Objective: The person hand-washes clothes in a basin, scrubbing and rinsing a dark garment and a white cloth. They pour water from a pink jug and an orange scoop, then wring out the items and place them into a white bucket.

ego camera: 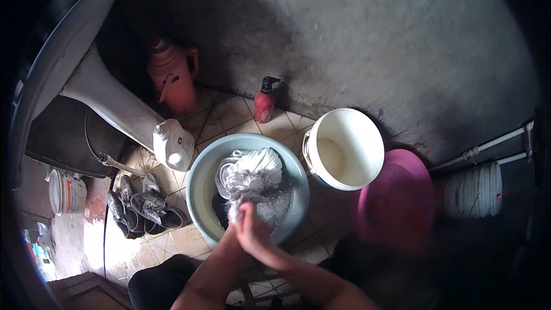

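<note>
In the round pale blue-green plastic basin lies a bunched white cloth, wet, with grey shaded folds. Sudsy water shows at its right, and something dark lies at the basin's left inside. My right hand is over the near part of the basin, its fingers closed on the near end of the cloth. My left hand is pressed close beside it, mostly covered by the other hand and the cloth; its fingers are hidden.
A white bucket stands right of the basin, beside a pink basin. Beyond stands a red pump bottle. At left are a white jug, worn shoes, a sink pedestal and a pink-red container.
</note>
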